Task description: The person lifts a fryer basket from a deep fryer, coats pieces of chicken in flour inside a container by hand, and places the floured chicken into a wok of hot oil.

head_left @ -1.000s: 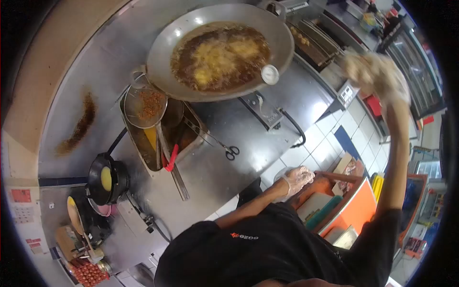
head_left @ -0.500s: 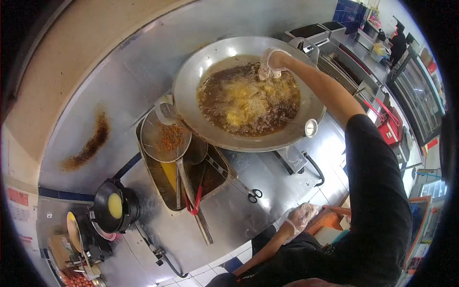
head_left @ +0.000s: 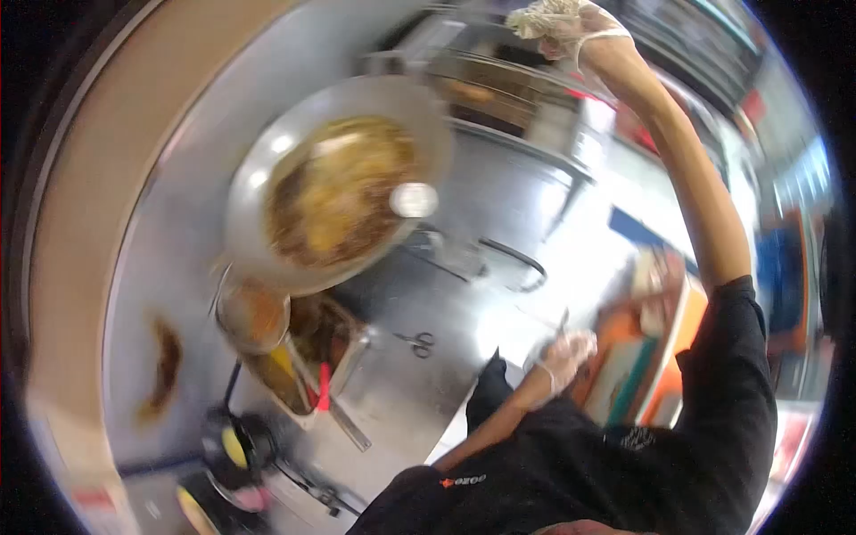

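My right hand [head_left: 557, 28], in a clear plastic glove caked with pale batter, is at the top, above the equipment to the right of the wok [head_left: 428, 116]. Its fingers are smeared by motion, so I cannot make out anything in them. My left hand [head_left: 568, 358], gloved too, hangs low beside an orange and white container [head_left: 682, 343]; its finger shape is blurred. In the wok, yellow pieces [head_left: 334, 192] fry in brown bubbling oil. A round dial thermometer [head_left: 414, 201] sits at the wok's near edge.
A strainer [head_left: 254, 314] with orange crumbs rests over a metal tray [head_left: 357, 343] beside red-handled tongs [head_left: 324, 386]. Black-handled scissors [head_left: 419, 343] lie on the steel counter [head_left: 401, 388]. A black pan [head_left: 234, 446] with something yellow stands at lower left.
My right hand has left its place over the oil and swung to the upper right. My view has turned right, shifting the wok leftward. My left hand stays low.
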Available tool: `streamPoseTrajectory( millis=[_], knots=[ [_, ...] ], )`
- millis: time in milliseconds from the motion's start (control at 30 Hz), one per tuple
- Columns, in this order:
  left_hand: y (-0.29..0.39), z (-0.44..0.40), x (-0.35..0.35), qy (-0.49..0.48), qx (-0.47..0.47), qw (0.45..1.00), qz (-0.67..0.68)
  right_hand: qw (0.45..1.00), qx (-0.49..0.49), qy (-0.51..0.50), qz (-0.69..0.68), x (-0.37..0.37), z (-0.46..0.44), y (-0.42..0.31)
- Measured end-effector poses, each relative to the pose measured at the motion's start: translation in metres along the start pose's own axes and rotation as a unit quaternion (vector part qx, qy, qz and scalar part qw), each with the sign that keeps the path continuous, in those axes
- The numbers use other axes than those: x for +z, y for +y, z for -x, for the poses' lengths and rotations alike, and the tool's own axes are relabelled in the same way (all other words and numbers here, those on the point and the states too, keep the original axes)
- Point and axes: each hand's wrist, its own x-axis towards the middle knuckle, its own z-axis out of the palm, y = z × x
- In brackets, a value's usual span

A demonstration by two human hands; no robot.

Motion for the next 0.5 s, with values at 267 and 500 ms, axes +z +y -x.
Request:
streamPoseTrajectory(
  millis=[267, 500],
  knots=[
    [-0.065, -0.028, 0.197, -0.228, -0.173, 0.908, -0.306, 0.833, 0.298, 0.434, 0.169, -0.157, 0.588, -0.023],
    [-0.257, -0.07, 0.294, -0.38, -0.212, 0.768, -0.471, 0.679, 0.5, 0.382, 0.378, -0.103, 0.915, 0.047]
  ],
)
